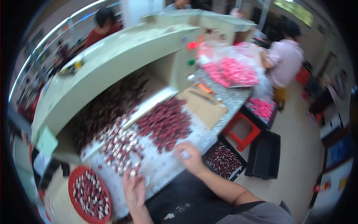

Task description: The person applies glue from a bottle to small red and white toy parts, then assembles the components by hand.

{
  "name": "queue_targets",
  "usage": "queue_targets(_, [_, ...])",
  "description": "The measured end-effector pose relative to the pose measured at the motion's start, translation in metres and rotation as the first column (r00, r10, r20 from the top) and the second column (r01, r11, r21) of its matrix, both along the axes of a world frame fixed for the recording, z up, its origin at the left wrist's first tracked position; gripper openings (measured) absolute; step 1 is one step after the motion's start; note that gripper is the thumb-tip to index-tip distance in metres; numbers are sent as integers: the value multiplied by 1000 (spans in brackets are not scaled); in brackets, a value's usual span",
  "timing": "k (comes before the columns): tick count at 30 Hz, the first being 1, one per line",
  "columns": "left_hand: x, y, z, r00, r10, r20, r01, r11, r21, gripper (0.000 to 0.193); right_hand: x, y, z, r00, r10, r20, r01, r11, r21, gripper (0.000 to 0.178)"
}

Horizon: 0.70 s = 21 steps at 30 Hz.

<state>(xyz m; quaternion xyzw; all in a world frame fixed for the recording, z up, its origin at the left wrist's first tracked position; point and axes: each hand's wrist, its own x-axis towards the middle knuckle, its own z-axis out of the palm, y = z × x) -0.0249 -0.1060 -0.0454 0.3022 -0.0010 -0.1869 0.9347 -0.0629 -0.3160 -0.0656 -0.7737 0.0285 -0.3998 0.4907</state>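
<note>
On the white work surface [153,168] lie two loose piles of small pieces. One pile [121,145] mixes dark red and white; the other pile [166,125], to its right, is all dark red. My left hand [135,190] is at the near edge of the mixed pile, its fingertips closed on a small white-and-red piece [133,173]. By the near right edge of the dark red pile, my right hand [191,158] has its fingers curled together. A pale spot shows at those fingers, too blurred to name.
A red round tray [71,190] of mixed pieces stands at the lower left. Behind the piles is a pale green hood [123,46]. Pink pieces [231,71] in clear bags, a red stool [255,132] and black crates [263,153] are on the right. Several people work nearby.
</note>
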Motion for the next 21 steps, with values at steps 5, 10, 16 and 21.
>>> queue_targets(5, [-4, -2, -2, 995, -95, -29, 93, 993, -73, 27, -6, 4, 3, 994, 60, -92, -53, 995, 80, 45])
queue_targets(10, [-8, -15, -8, 975, -205, -81, 184, 961, -208, 23, -34, 3, 23, 924, 373, -80, -330, 888, 319, 43])
queue_targets(16, [-10, -9, -12, 966, -236, -110, 211, 957, -201, 29, -39, 24, 47, 893, 404, -197, -328, 886, 329, 34])
queue_targets(21, [-15, -21, -13, 953, -274, -130, 237, 941, -243, 25, -57, 22, 50, 935, 326, -142, -234, 866, 443, 37])
